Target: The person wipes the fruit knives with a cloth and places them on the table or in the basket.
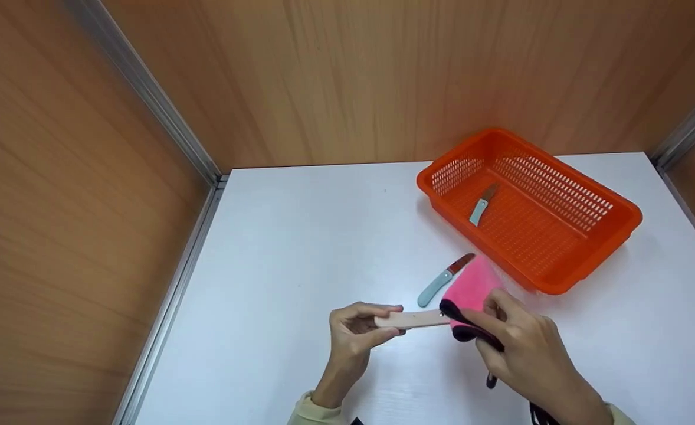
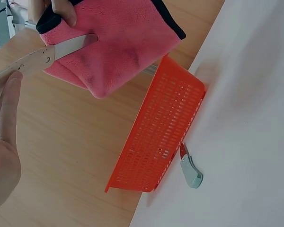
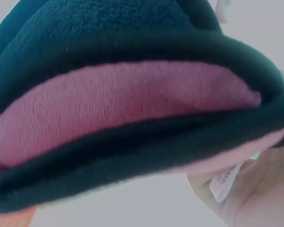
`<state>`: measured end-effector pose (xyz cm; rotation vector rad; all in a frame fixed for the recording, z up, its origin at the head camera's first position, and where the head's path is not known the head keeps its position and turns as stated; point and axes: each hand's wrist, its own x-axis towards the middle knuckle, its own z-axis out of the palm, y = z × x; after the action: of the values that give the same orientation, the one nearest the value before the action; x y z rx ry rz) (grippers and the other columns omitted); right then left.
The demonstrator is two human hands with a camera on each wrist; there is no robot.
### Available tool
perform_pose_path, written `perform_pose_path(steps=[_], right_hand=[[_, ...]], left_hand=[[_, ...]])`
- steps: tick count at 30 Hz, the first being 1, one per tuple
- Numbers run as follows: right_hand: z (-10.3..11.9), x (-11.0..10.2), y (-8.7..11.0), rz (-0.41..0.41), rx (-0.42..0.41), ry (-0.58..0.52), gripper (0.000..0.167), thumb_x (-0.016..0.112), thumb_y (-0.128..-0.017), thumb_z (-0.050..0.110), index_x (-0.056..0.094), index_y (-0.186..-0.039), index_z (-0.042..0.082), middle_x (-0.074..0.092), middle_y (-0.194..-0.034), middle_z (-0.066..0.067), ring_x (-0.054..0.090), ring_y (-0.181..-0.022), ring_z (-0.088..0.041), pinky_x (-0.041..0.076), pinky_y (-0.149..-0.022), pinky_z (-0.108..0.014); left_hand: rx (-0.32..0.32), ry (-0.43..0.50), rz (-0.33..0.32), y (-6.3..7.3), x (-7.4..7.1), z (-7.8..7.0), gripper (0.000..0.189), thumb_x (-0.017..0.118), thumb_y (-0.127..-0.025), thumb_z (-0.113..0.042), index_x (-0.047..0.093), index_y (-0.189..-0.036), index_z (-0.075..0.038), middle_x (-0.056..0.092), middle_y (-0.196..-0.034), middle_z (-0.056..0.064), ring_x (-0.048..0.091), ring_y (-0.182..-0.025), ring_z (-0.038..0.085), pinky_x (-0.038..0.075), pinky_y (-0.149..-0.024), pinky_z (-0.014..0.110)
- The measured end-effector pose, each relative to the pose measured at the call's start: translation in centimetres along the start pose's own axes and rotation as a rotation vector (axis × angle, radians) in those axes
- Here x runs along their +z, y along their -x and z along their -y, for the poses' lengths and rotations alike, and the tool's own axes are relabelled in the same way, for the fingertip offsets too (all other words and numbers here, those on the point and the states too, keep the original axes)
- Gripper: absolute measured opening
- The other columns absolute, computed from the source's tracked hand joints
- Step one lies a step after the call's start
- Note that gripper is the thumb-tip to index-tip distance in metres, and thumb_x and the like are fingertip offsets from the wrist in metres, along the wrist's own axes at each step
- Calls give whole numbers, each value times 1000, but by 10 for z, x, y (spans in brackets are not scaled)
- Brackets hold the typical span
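In the head view my left hand (image 1: 350,342) holds a folding knife by its pale handle (image 1: 412,319) between thumb and fingers. The left wrist view shows its blade (image 2: 75,46) bare, lying against a pink cloth (image 2: 118,52) with dark edging. My right hand (image 1: 530,348) pinches this cloth, which is folded over and hides the blade from the head view. Folds of the cloth (image 3: 123,94) fill most of the right wrist view. Just beyond the held knife, a knife with a light blue handle (image 1: 436,288) lies on the table, its blade reddish brown.
An orange perforated basket (image 1: 595,260) stands at the back right of the white table (image 1: 276,254). Inside it lies another knife with a light blue handle (image 1: 477,212). Wood-grain panels (image 1: 347,82) rise behind and at the sides.
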<state>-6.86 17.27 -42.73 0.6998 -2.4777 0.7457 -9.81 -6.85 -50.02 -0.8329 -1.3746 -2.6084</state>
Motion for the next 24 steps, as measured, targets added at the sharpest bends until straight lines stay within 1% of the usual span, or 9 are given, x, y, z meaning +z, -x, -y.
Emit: perform_pose_path(steps=[6,10,15,19,24], right_hand=[[-3,-1,2,10,16,3,39,83,-57,-3,77,-91,15,42,-74,7,34,-55,0,31,-41,-9],[-5,-2,3,14,31,5,40,85,-57,-2,77,-92,16,42,-75,7,35,-57,-2,33,-41,-10],[-8,-3,4,4,23,19,43,83,-57,-4,77,-93,18,44,-76,7,36,-57,-2,32,-39,-11],[-10,-4,5,-3,25,20,42,83,-56,-5,78,-92,16,45,-77,5,38,-57,-2,35,-41,-11],[-12,-5,6,-2,40,24,41,83,-54,-6,77,-89,14,46,-77,5,37,-54,-1,38,-42,-12]], left_hand=[[4,-9,-2,1,-1,-2,24,66,-76,17,66,-97,5,64,-99,33,69,-81,29,59,-67,41],[3,-10,-9,2,-2,-4,25,66,-76,16,67,-97,3,67,-100,27,70,-80,29,59,-67,40],[-18,-30,-30,3,-4,-5,26,67,-75,15,68,-96,0,68,-101,21,70,-79,28,59,-67,39],[-30,-37,-38,5,-5,-7,26,66,-75,15,68,-96,1,69,-101,20,70,-79,29,59,-67,39],[-17,-19,-32,5,-7,-8,24,64,-76,17,66,-96,5,68,-102,21,70,-79,30,59,-67,40]])
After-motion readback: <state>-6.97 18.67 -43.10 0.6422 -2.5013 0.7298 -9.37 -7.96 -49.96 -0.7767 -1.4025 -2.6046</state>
